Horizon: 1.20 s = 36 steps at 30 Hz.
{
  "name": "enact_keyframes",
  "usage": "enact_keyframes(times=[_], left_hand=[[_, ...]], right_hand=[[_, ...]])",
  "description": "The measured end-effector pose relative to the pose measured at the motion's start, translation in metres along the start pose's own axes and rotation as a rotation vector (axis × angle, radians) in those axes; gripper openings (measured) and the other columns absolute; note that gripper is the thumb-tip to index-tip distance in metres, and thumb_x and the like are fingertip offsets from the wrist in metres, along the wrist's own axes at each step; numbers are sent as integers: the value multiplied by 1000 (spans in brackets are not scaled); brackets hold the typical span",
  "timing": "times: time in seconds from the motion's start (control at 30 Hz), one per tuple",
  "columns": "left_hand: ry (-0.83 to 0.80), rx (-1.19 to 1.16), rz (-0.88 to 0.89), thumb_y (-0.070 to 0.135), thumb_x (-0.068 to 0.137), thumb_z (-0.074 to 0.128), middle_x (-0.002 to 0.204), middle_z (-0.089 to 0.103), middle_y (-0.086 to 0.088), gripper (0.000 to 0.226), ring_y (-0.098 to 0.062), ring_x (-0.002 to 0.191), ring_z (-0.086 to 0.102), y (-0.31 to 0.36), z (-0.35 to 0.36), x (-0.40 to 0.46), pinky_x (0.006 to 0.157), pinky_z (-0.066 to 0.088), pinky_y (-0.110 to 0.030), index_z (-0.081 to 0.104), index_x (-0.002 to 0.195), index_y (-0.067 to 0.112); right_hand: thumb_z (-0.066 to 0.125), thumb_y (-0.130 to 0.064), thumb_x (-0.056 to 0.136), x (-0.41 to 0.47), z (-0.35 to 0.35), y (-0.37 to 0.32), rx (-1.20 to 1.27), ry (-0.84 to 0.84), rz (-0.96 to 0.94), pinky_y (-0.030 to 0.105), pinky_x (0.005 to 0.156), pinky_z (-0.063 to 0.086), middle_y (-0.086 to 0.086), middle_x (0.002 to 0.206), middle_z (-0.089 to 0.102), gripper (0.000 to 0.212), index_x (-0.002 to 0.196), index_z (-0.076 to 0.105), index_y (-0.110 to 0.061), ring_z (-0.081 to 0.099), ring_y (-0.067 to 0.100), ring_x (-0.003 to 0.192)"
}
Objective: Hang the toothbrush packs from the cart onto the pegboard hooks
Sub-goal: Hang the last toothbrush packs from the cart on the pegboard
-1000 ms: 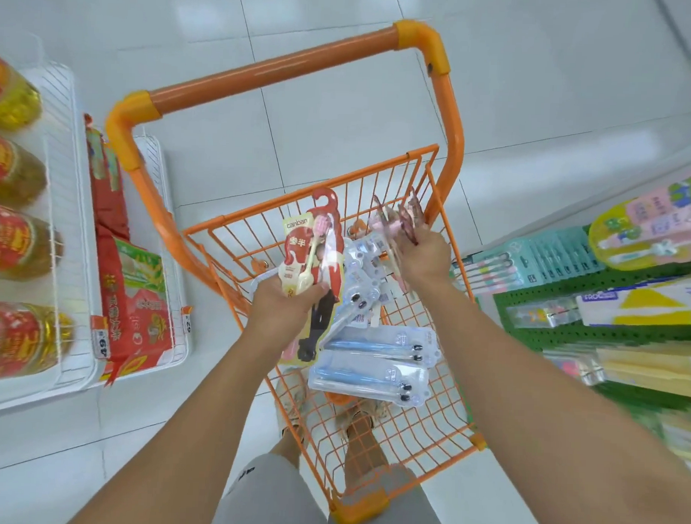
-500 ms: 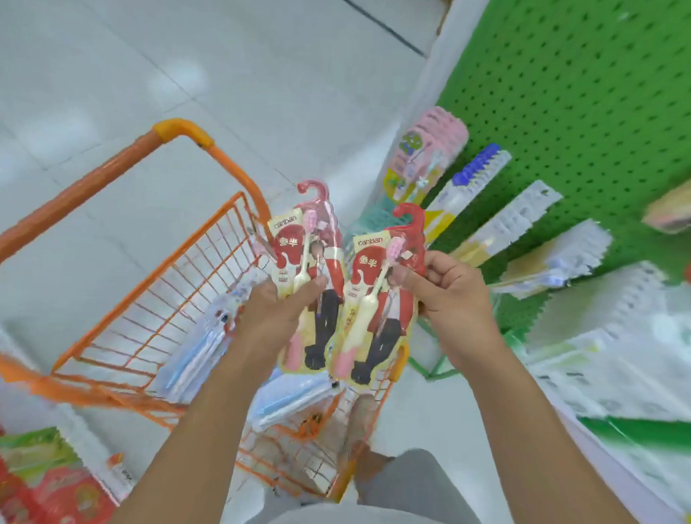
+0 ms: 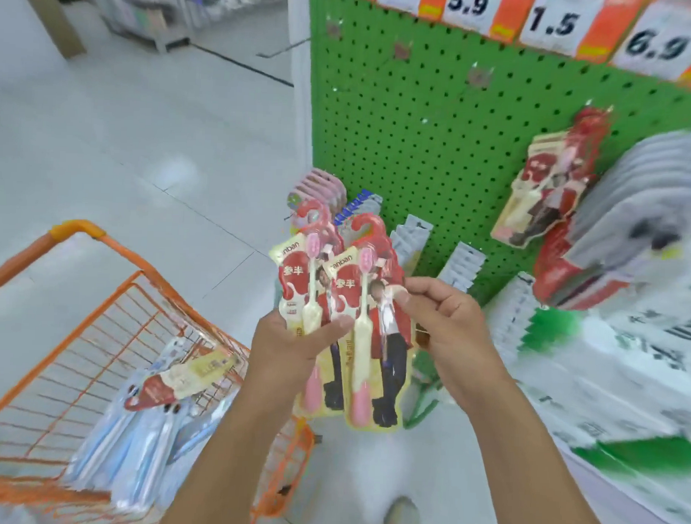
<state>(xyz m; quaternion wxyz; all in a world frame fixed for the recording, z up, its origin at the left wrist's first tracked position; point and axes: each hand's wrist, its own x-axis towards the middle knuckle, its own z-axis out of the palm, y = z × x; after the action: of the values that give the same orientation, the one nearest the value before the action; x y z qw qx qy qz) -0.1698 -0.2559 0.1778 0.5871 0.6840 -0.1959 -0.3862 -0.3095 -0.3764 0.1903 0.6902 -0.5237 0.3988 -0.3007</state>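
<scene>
right now both red toothbrush packs stand upright over the cart's (image 3: 99, 316) corner, hook tabs up: the left hand (image 3: 290, 348) clamps the left pack (image 3: 298, 283) low with its thumb across the front, and the right hand (image 3: 447, 324) pinches the right pack (image 3: 368, 301) at its edge. matching hung packs (image 3: 550, 190) sit up and right on the pegboard (image 3: 411, 138), nearer the right hand, so that pack likely goes first.

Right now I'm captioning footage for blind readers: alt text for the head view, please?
Two hands hold red toothbrush packs: the left hand grips one pack, the right hand pinches another. Matching packs hang on the green pegboard; an orange cart sits left.
</scene>
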Motion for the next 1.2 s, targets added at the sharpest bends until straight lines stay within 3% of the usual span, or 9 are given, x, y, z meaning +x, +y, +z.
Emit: enact_keyframes(times=[0.1, 0.23, 0.43, 0.5, 0.57, 0.63, 0.83, 1.03, 1.2], left_hand=[[-21, 7, 11, 24, 77, 82, 64, 68, 9, 18, -10, 54, 59, 10, 55, -3, 56, 42, -22, 73, 87, 14], [-61, 37, 24, 25, 79, 80, 86, 77, -3, 12, -32, 73, 68, 27, 110, -9, 65, 49, -31, 75, 88, 20], [-65, 65, 78, 28, 81, 78, 89, 74, -18, 10, -58, 75, 61, 43, 144, -1, 70, 48, -41, 75, 88, 22], [-86, 71, 95, 26, 84, 76, 84, 76, -12, 5, -52, 78, 65, 47, 147, 4, 72, 51, -40, 75, 88, 24], [-118, 55, 98, 19, 86, 73, 78, 76, -4, 5, -35, 81, 72, 51, 148, 5, 75, 53, -37, 74, 91, 19], [-141, 28, 91, 15, 85, 73, 86, 77, -5, 13, -26, 90, 74, 56, 148, 8, 82, 54, -39, 73, 98, 14], [-171, 39, 101, 20, 84, 77, 101, 77, -3, 17, -25, 98, 73, 63, 151, 19, 97, 52, -53, 75, 101, 17], [-190, 69, 94, 28, 82, 79, 99, 77, -4, 16, -24, 95, 72, 61, 156, 26, 95, 52, -55, 76, 97, 26], [-127, 61, 159, 24, 91, 70, 95, 77, 4, 9, -17, 87, 72, 65, 156, 34, 86, 57, -46, 74, 96, 30]], right_hand=[[70, -14, 89, -2, -58, -19, -65, 25, -74, 22, 54, 38, 0, 67, 63, 3, 91, 72, -15, 45, 16, 62], [69, -11, 91, -3, -112, -43, -88, 7, -163, 17, 50, 38, -4, 61, 58, 5, 90, 73, -15, 44, 10, 53], [67, -11, 94, -4, -136, -44, -62, 125, -284, 33, 66, 53, 10, 81, 75, 8, 93, 75, -12, 64, 18, 71], [67, -11, 94, -7, -136, -46, -76, 157, -344, 29, 67, 54, 10, 80, 74, 9, 90, 75, -14, 64, 17, 70], [68, -12, 93, -10, -136, -50, -109, 153, -390, 28, 67, 56, 5, 80, 74, 9, 90, 75, -15, 67, 20, 71], [68, -12, 93, -9, -136, -53, -128, 167, -418, 29, 67, 57, 2, 80, 75, 9, 91, 76, -17, 69, 21, 73], [69, -14, 93, 1, -129, -55, -117, 289, -405, 24, 66, 54, -2, 78, 75, 13, 88, 76, -24, 68, 11, 69], [68, -12, 93, 4, -129, -52, -90, 358, -375, 34, 70, 60, 2, 81, 77, 11, 90, 75, -19, 73, 24, 77], [65, -18, 96, 28, -113, -46, -56, 502, -327, 23, 68, 53, -3, 80, 74, 10, 92, 73, -23, 68, 11, 74]])
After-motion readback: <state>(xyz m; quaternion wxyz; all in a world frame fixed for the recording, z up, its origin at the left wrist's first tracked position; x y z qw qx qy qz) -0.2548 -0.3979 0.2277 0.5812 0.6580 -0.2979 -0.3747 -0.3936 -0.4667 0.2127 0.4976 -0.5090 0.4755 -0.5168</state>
